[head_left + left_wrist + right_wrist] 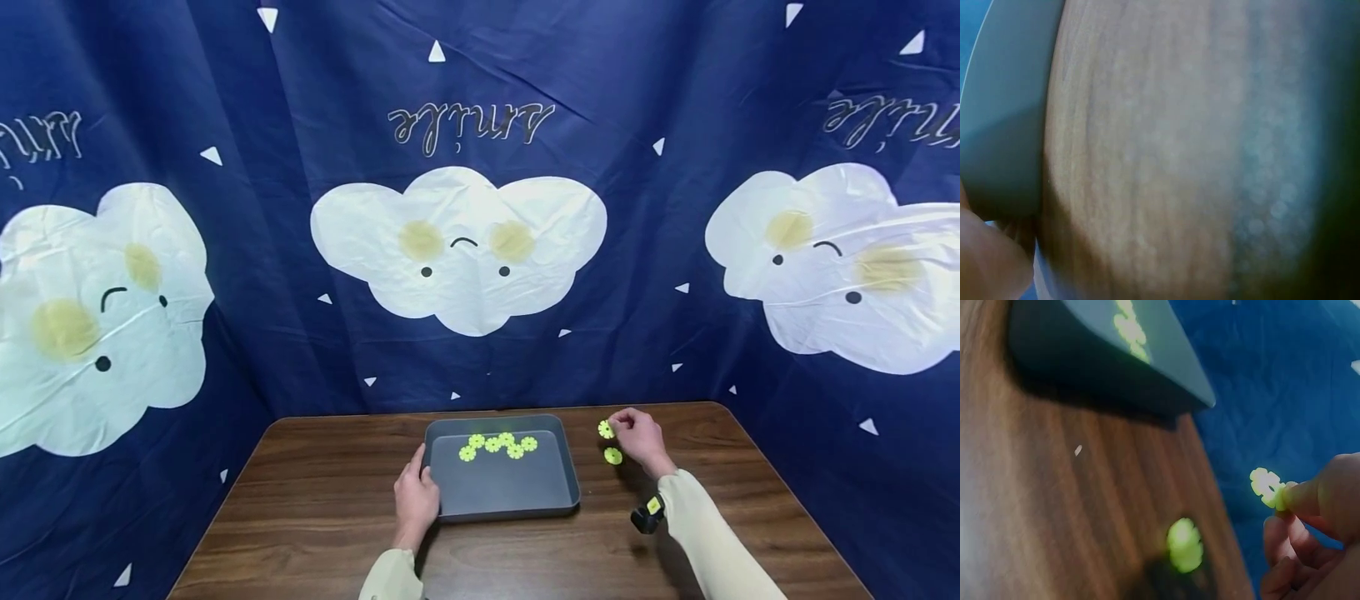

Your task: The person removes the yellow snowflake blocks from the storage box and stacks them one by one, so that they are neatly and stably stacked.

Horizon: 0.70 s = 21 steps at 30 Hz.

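My left hand [416, 497] holds a dark grey tray [495, 493] by its left side, fingers along the outer wall. In the left wrist view a thumb [994, 259] is at the corner of the tray. Between the thumb and fingertips of my right hand [637, 435], a yellow-green notched disc [1266, 486], flower-like with a slot in the middle, is pinched and raised off the table. Another yellow-green disc [612, 456] lies on the wood below that hand. Several more such discs [492, 445] lie inside the tray toward its far side.
The brown wooden table [322, 492] ends at a dark blue curtain [255, 333] with white clouds, standing behind it and on both sides. A black wrist camera [647, 514] sits under my right wrist. A small pale speck [1078, 450] lies on the wood.
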Available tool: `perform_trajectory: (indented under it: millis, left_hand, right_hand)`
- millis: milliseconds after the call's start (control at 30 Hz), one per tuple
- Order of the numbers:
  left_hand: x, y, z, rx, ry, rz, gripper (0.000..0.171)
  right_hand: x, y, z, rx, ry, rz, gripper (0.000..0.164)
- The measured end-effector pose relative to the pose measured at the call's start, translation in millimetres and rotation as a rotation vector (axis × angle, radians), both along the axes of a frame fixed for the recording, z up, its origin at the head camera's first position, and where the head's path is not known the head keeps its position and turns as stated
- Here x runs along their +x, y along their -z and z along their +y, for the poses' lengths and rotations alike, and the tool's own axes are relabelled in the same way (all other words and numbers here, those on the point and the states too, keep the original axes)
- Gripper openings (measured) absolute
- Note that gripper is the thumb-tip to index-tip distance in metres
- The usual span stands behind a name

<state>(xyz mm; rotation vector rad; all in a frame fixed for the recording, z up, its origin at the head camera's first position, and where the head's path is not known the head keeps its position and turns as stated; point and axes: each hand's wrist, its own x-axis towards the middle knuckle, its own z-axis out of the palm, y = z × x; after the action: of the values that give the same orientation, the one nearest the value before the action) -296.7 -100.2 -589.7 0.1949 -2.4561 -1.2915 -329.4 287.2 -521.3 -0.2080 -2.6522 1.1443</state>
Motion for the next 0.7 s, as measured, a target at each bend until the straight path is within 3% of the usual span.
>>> perform_trajectory:
  millis: [400,700]
  left_hand:
    - [2.6,-2.6,-1,-0.008,-0.001,-0.016,0.046]
    - [2.2,-4.3,0,-0.001,-0.007,-0.011,0.046]
  right_hand:
    - [11.6,29.0,10,-0.09,0.044,-0.146,0.02]
    - [11.1,39.0,8,-0.062,0.073,-0.125,0.017]
